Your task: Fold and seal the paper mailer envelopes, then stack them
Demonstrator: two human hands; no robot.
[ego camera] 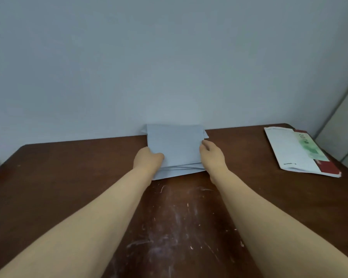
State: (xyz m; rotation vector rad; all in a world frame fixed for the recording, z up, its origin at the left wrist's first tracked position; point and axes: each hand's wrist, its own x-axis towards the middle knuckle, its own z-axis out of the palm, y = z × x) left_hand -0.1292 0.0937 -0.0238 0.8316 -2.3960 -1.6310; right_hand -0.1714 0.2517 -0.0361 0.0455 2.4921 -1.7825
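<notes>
A stack of pale blue-grey paper mailer envelopes [176, 149] lies at the far middle of the brown table, against the wall, with the lower ones fanned out at the near edge. My left hand [148, 160] grips the stack's left side, thumb on top of the uppermost envelope. At the right edge of the stack, my right hand [212, 155] has its fingers curled on the envelopes. Both arms reach straight forward.
A printed white, green and red mailer bag [297, 151] lies flat at the far right corner of the table [68, 177]. The wall stands directly behind the stack. White scuff marks cover the near middle of the tabletop.
</notes>
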